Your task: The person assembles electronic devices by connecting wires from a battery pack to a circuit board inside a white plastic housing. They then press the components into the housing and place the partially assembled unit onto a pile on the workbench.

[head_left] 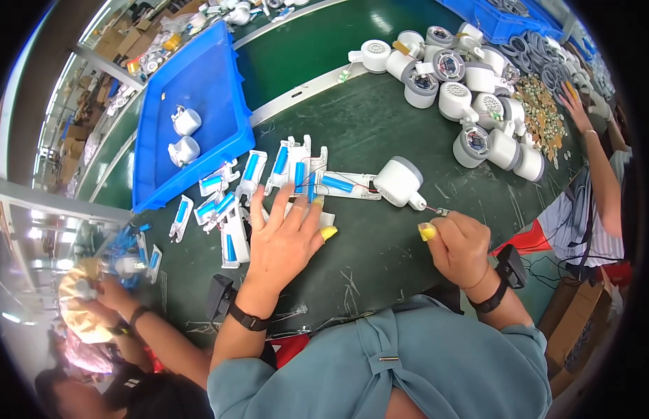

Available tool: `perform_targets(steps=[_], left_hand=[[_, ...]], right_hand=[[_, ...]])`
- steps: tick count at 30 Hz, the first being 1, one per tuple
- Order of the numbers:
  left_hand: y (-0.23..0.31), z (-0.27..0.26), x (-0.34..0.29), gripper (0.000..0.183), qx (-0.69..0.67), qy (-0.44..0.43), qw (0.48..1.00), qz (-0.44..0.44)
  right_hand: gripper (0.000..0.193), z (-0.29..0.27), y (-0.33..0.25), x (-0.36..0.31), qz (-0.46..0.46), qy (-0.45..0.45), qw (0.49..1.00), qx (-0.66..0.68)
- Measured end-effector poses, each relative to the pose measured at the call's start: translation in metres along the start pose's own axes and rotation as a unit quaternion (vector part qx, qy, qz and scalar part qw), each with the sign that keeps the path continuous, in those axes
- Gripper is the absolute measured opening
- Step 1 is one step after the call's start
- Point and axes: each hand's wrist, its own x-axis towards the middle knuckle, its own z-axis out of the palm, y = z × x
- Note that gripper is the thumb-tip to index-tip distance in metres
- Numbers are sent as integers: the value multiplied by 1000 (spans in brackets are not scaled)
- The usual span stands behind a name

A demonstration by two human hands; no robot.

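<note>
My left hand [281, 237] lies with its fingers spread over a cluster of white plastic handle shells. Blue cylindrical battery cells [337, 184] sit in these shells, with thin wires running among them. To the right of the cluster, a white round fan-like housing [398, 181] with a grey rim lies on its side, its short neck toward me. Thin red wires run from that neck to a small circuit board [442, 211]. My right hand [462, 250] is closed in a pinch at this board. Yellow covers are on both thumbs.
A blue tray [243, 94] at the far left holds two white housings. Many similar white housings [455, 101] crowd the far right of the green table [359, 258], beside small round boards [541, 115] and grey rings [537, 59]. Co-workers' arms [164, 335] reach in at both sides.
</note>
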Motion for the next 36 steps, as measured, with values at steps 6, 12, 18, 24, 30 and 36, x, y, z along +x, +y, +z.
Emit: perform_targets(steps=[6,12,18,24,30,36], left_hand=[[-3,-3,6,51,-19,24,999,-44],[-17,12,-22,40,-26,149,988,9],[-4,10,-9,62,14,130,991,11],[0,6,-5,39,-22,58,998,-15],[14,10,25,33,-154,55,986,4],[26,19,52,38,-199,33,979,0]], right_hand=[[67,-17,3,7,31,-148,976,-160],[60,-9,15,23,9,-85,986,-142],[53,-6,27,28,-18,-31,973,-229],[43,-23,26,25,127,15,990,-56],[39,-22,36,0,153,-100,983,25],[26,-21,19,-8,188,-199,962,11]])
